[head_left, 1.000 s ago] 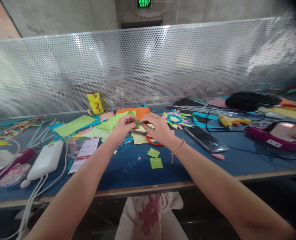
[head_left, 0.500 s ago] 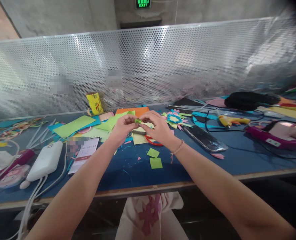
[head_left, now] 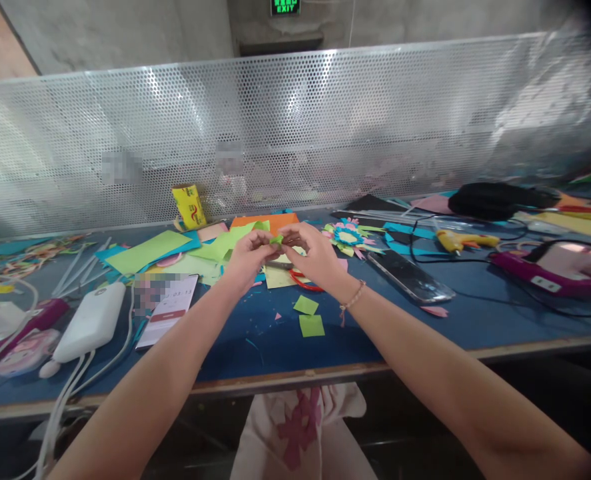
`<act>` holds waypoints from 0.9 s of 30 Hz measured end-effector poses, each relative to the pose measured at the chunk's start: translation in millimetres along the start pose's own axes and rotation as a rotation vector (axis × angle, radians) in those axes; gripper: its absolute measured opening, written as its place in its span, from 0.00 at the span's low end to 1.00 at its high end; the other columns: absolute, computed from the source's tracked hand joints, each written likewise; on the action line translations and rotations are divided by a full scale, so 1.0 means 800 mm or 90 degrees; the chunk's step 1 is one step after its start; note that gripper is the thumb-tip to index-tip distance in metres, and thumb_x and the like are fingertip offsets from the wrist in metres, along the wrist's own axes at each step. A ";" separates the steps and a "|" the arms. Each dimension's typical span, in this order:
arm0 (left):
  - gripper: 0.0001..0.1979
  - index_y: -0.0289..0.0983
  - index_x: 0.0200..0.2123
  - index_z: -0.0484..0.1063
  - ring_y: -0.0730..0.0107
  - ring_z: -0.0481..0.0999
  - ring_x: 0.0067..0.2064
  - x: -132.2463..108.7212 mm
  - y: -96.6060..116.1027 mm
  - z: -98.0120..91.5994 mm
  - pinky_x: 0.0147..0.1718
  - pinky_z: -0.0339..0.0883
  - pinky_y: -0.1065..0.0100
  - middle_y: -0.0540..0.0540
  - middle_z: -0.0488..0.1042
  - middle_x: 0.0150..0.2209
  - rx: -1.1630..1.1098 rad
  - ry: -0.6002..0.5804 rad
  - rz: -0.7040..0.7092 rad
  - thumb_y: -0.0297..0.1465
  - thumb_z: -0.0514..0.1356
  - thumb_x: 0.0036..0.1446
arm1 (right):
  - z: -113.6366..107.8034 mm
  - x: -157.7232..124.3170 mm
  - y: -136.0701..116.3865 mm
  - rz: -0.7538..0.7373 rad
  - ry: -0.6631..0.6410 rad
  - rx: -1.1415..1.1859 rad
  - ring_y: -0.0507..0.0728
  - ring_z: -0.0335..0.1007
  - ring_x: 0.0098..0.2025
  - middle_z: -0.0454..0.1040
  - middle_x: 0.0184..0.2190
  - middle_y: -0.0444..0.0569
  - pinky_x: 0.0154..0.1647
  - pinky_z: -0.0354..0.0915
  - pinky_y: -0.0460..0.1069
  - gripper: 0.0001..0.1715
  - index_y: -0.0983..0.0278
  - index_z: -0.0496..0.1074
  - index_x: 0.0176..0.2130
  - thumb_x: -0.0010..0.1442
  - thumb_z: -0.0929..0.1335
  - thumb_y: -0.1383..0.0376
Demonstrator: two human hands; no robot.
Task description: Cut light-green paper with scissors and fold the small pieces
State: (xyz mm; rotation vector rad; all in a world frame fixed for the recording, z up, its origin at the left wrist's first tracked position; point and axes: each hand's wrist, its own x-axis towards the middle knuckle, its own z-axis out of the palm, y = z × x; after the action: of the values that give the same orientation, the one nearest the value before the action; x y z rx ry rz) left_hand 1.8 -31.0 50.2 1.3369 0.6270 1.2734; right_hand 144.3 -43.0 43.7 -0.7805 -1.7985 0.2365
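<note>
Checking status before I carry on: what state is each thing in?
Left hand: pinching small green paper
Right hand: pinching the same paper
Small green paper: shape partly hidden
Green squares: lying flat
Timer phone: screen lit
Other phone: screen dark
Glue gun: lying down
Exit sign: lit

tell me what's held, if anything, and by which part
A small green paper: left hand at its left side, right hand at its right; the fingers hide the exact edges.

a blue table (head_left: pixel 285 357) bears paper (head_left: pixel 148 253) and phones (head_left: pixel 410 275).
</note>
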 end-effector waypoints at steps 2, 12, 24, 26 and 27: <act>0.06 0.34 0.27 0.65 0.76 0.72 0.30 0.000 0.000 0.000 0.36 0.66 0.67 0.50 0.70 0.27 -0.013 0.004 -0.011 0.23 0.60 0.43 | 0.000 0.000 0.002 0.002 0.002 0.001 0.53 0.69 0.38 0.70 0.37 0.49 0.41 0.68 0.51 0.15 0.63 0.64 0.39 0.50 0.63 0.73; 0.08 0.34 0.30 0.68 0.76 0.72 0.30 0.005 -0.008 -0.005 0.36 0.66 0.67 0.50 0.71 0.28 0.062 0.043 0.037 0.26 0.61 0.42 | 0.001 0.001 0.010 0.027 0.010 0.014 0.53 0.70 0.37 0.71 0.36 0.48 0.40 0.68 0.52 0.10 0.63 0.66 0.37 0.52 0.63 0.71; 0.05 0.36 0.28 0.68 0.73 0.72 0.32 0.007 -0.012 -0.011 0.33 0.64 0.69 0.49 0.72 0.27 0.224 0.088 0.159 0.24 0.58 0.44 | 0.003 0.002 0.017 0.109 0.035 0.090 0.53 0.70 0.36 0.73 0.34 0.48 0.39 0.68 0.52 0.08 0.62 0.68 0.37 0.53 0.65 0.65; 0.05 0.36 0.29 0.68 0.73 0.73 0.32 0.007 -0.012 -0.011 0.32 0.64 0.70 0.49 0.72 0.26 0.227 0.086 0.169 0.24 0.57 0.45 | 0.004 0.002 0.017 0.113 0.035 0.103 0.53 0.70 0.36 0.72 0.34 0.48 0.39 0.68 0.52 0.08 0.62 0.68 0.37 0.54 0.64 0.64; 0.06 0.36 0.29 0.69 0.73 0.73 0.32 0.006 -0.012 -0.011 0.32 0.64 0.70 0.49 0.73 0.27 0.229 0.090 0.174 0.23 0.57 0.45 | 0.004 0.002 0.017 0.116 0.036 0.105 0.52 0.70 0.36 0.72 0.34 0.48 0.39 0.68 0.52 0.08 0.62 0.68 0.36 0.53 0.65 0.64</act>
State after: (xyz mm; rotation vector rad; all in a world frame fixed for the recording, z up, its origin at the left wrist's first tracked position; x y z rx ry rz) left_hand -2.2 -21.0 40.9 1.6810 0.8220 1.5358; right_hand 146.4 -31.1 37.1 -0.8248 -1.6334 0.4728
